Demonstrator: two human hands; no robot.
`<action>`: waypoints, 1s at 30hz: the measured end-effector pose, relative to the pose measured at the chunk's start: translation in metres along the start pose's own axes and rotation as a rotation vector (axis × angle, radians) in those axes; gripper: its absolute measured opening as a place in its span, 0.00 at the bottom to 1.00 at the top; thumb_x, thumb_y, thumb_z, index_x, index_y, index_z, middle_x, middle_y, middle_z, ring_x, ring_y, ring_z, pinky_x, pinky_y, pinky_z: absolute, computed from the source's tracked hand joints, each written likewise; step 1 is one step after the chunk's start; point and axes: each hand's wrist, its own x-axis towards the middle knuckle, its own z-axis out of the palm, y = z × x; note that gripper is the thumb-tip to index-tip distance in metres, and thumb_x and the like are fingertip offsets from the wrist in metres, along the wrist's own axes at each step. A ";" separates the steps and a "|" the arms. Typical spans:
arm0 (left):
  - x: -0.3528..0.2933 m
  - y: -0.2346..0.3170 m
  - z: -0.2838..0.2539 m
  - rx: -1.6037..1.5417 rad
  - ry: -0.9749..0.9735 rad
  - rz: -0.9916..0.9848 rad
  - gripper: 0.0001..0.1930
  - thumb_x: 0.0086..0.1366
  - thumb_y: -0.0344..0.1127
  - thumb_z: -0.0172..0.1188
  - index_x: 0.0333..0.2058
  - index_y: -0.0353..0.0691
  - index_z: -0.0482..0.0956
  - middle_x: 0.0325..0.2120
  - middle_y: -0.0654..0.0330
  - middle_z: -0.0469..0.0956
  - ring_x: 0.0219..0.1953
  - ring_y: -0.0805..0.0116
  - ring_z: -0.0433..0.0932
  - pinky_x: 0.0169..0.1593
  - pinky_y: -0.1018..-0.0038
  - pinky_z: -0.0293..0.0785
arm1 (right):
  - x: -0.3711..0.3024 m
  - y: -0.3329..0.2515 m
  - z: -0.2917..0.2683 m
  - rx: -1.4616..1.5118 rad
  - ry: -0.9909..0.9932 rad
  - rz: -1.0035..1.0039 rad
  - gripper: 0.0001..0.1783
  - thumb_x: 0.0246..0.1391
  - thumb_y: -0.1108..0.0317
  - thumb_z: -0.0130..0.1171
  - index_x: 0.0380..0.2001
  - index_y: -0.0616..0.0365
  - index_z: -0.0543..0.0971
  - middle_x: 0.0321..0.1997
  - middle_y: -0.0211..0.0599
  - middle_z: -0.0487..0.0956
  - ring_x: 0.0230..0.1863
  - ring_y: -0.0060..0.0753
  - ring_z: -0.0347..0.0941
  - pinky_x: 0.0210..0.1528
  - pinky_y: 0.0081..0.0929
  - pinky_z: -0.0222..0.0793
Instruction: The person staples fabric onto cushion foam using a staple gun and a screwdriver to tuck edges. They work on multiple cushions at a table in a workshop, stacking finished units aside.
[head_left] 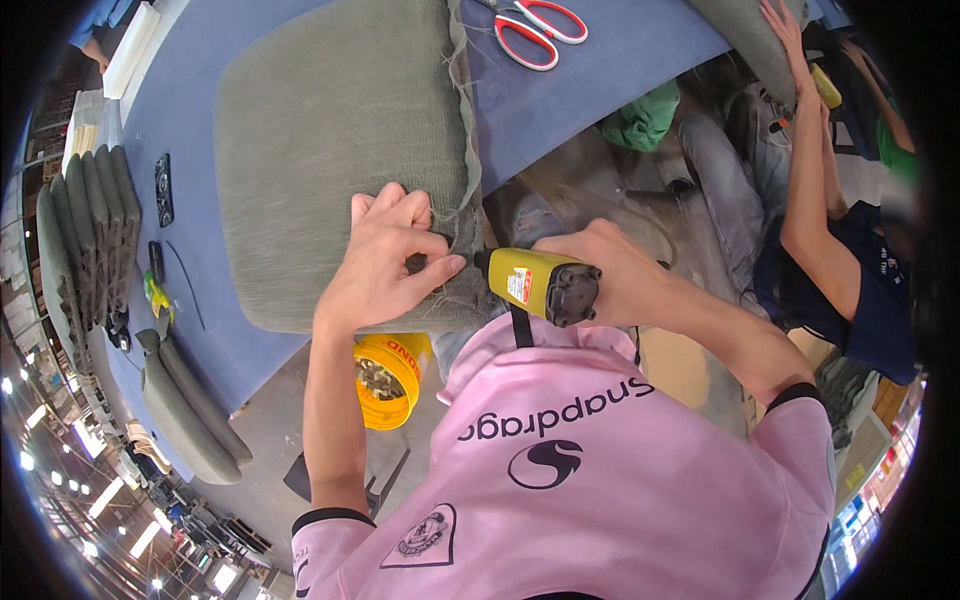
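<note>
A grey-green fabric-covered cushion (330, 150) lies on a blue-topped table. Along its right side runs a raw, frayed fabric edge (464, 130). My left hand (385, 262) rests on the cushion's near right part, its fingers curled and its thumb and forefinger closed at the fabric edge. My right hand (628, 278) grips a yellow staple gun (535, 283) with a black end cap. The gun's nose points left and meets the cushion's edge just right of my left thumb. My right fingers are partly hidden behind the gun.
Red-and-white-handled scissors (549, 40) lie at the table's far side. A yellow bucket (412, 350) of small pieces stands below the near edge. Stacked cushions (90, 230) and a black phone-like object (164, 190) are left. At right, another person's hand (788, 40) touches a grey-green piece.
</note>
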 end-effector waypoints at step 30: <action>-0.015 0.007 0.009 -0.044 0.046 -0.006 0.17 0.49 0.40 0.76 0.16 0.39 0.76 0.36 0.63 0.62 0.46 0.57 0.60 0.53 0.59 0.51 | -0.006 0.013 0.010 0.128 -0.104 0.042 0.26 0.40 0.71 0.79 0.48 0.54 0.87 0.34 0.50 0.86 0.38 0.61 0.83 0.40 0.43 0.79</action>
